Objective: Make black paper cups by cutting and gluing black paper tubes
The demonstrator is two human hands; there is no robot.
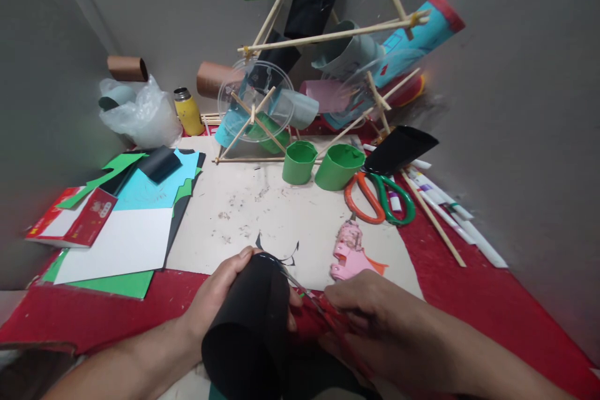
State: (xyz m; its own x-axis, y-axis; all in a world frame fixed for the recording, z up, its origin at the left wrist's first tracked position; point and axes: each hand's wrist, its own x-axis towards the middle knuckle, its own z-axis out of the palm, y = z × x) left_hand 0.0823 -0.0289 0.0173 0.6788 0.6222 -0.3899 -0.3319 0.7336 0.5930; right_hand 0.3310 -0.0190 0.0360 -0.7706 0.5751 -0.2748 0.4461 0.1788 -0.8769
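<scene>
My left hand (223, 281) is wrapped round a black paper tube (248, 312), which tilts with its rim away from me. In my right hand (370, 312) is a pair of scissors (330, 319) with red handles, partly hidden by the fingers. Their blades reach the far rim of the tube. Thin black paper scraps (288, 256) lie on the cardboard sheet (225, 200) just beyond the rim. A pink glue gun (347, 250) rests beyond my right hand.
A bamboo-stick frame (328, 37) with clear plastic lids and paper tubes stands behind. Green paper cups (300, 162), orange and green-handled scissors (365, 200) and white paper rods (450, 212) lie ahead. Coloured paper (122, 237), a yellow bottle (188, 112) and a plastic bag (145, 115) are left.
</scene>
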